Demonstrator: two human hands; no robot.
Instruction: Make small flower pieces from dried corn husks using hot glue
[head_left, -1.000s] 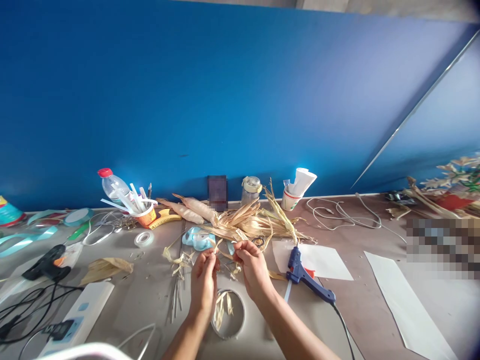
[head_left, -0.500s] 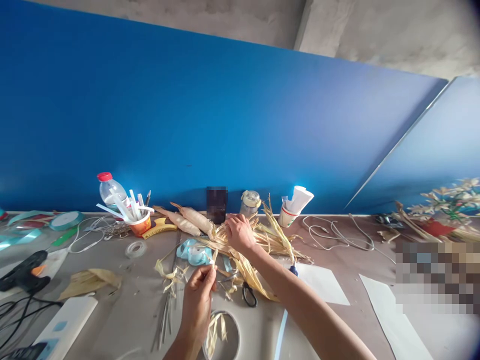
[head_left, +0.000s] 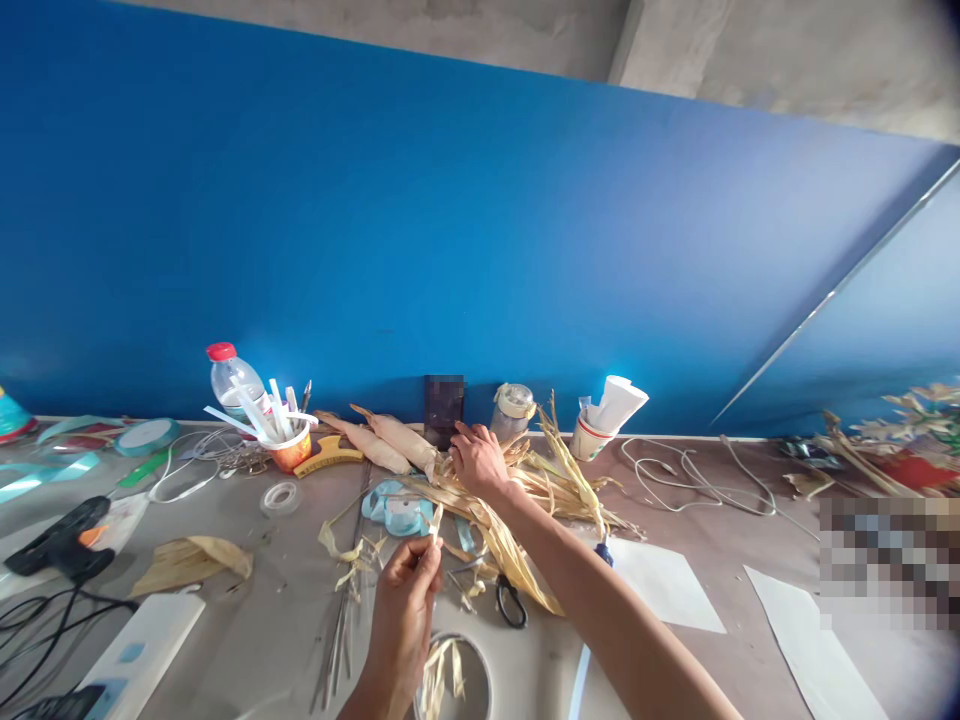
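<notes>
My left hand [head_left: 405,600] is closed in a pinch on a thin pale husk strip [head_left: 434,522], held upright above a round metal ring [head_left: 454,680] that has husk scraps inside. My right hand [head_left: 478,458] reaches far across the table, its fingers lying on the pile of dried corn husks [head_left: 525,478] near the blue wall. Whether that hand grips a husk is unclear. Two wrapped corn ears [head_left: 382,442] lie just left of it. Black-handled scissors [head_left: 510,600] rest under my right forearm.
A blue tape dispenser [head_left: 396,505], a tape roll [head_left: 280,497], an orange cup of sticks [head_left: 289,445], a water bottle [head_left: 229,375], a jar [head_left: 512,408], a paper cup [head_left: 592,432], a black glue gun [head_left: 60,540], cables [head_left: 697,470] and white paper sheets [head_left: 660,585] crowd the table.
My right hand left the strip it shared with my left hand and reached forward onto the husk pile. My left hand kept its pinch. The view tilted upward.
</notes>
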